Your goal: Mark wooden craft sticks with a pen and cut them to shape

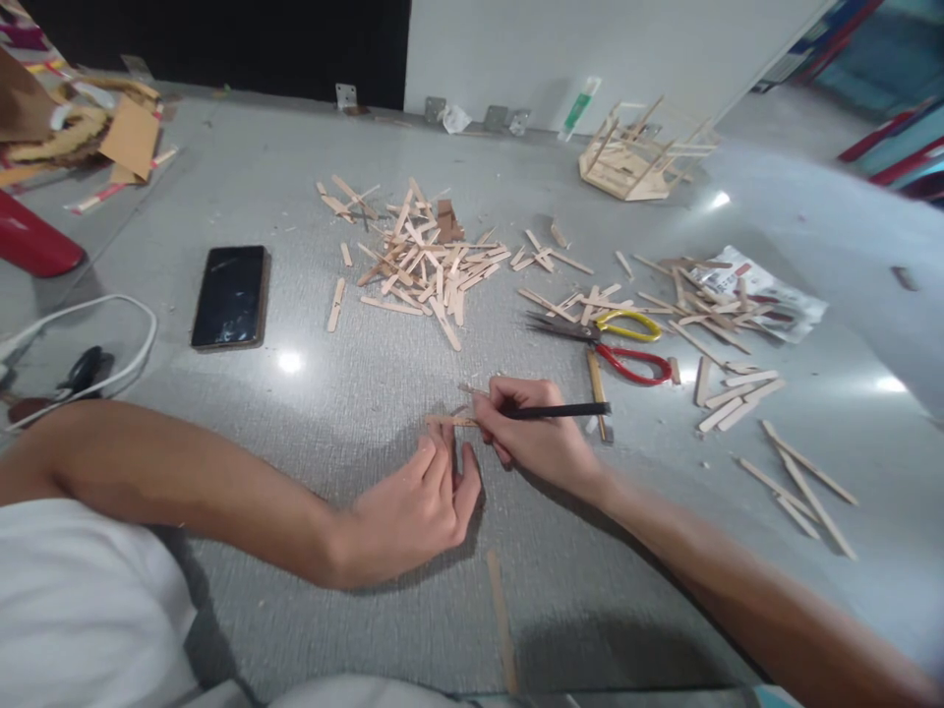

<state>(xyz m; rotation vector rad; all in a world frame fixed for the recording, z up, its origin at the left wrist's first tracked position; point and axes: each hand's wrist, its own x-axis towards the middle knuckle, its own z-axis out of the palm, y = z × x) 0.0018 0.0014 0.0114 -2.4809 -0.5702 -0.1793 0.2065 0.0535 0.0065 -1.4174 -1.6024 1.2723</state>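
Observation:
My right hand [538, 433] is closed round a slim black pen-like tool [564, 411], its back end pointing right. The working end is hidden by my fingers, so I cannot tell whether it is a pen or a craft knife. Just left of it, a short flat wooden craft stick [461, 422] lies crosswise on the table. My left hand [420, 501] pins that stick down with its fingertips, the other fingers bent. Both hands nearly meet at the stick. A small thin piece [468, 388] shows beyond my right fingers.
Beyond my hands lies a heap of craft sticks [424, 261]. Scissors [601, 334] with yellow and red handles rest on the right, near more sticks [737, 398]. A phone [230, 298] lies left. A stick frame model [634, 167] stands at the back. One stick [501, 619] lies in front.

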